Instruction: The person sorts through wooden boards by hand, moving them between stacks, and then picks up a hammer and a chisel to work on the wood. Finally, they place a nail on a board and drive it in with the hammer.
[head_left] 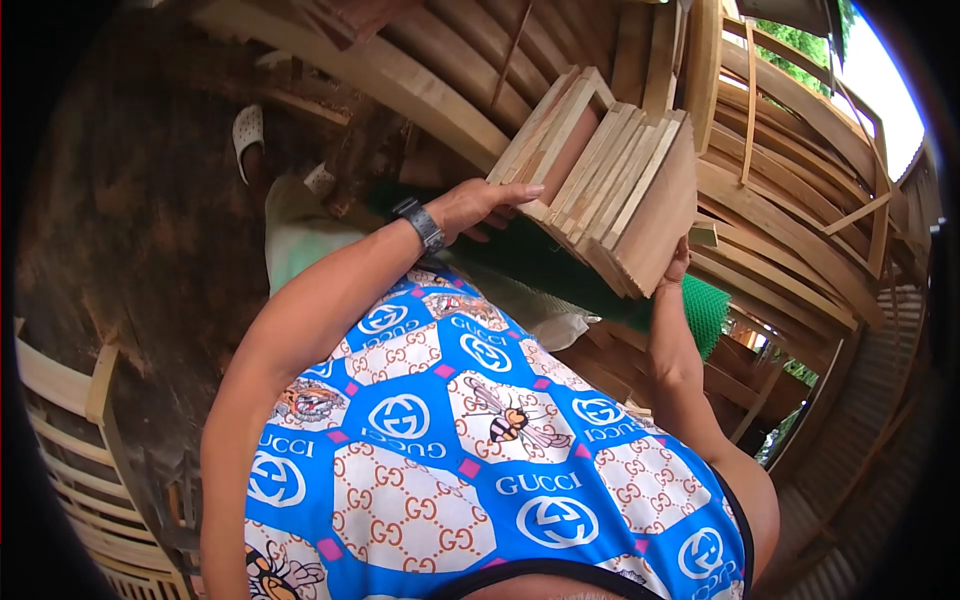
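Note:
A stack of flat wooden boards (610, 165) stands on edge between my two hands, with a gap between the left few and the rest. My left hand (482, 207), with a dark watch on the wrist, is closed on the near left end of the stack. Its thumb lies along the board edges and the other fingers curl below. At the right side, my right hand (676, 264) grips the outermost broad board near its lower corner; most of its fingers are hidden behind the wood. Under the stack runs green mesh (700, 310).
Long planks (790, 215) are piled at the right, beside a corrugated metal wall (880, 400). A thick beam (400, 85) crosses above the stack. Slatted wooden frames (85, 450) stand at the lower left. A foot in a white clog (245, 135) rests on the dark floor (120, 230).

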